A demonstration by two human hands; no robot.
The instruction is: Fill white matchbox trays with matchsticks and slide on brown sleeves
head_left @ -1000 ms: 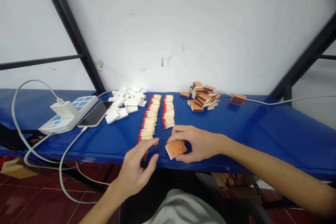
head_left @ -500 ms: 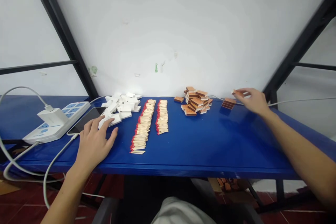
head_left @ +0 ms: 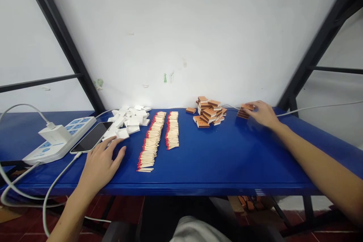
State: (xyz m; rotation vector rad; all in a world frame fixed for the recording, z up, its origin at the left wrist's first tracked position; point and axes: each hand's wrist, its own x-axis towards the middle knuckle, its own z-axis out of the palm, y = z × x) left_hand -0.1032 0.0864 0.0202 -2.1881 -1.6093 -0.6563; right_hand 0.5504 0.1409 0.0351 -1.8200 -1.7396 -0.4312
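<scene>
On the counter [head_left: 215,162] at two o'clock, pinching the top matchbox [head_left: 245,106] of a finished-looking stack [head_left: 242,114] with the right hand [head_left: 263,113]; at ten, left hand [head_left: 100,162] wide beside white trays [head_left: 134,120]; apparently unboxed: matches [head_left: 150,141] at eleven.

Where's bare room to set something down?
Widest: in front of the matchbox pile, between shorter match row and right forearm. Narrower: between left hand and longer match row. Crowded: far left, with power strip, phone and white pieces.

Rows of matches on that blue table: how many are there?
2: a longer row beside the white pile, and a shorter row on its right, nearer the matchbox pile. Neither looks hidden.
</scene>
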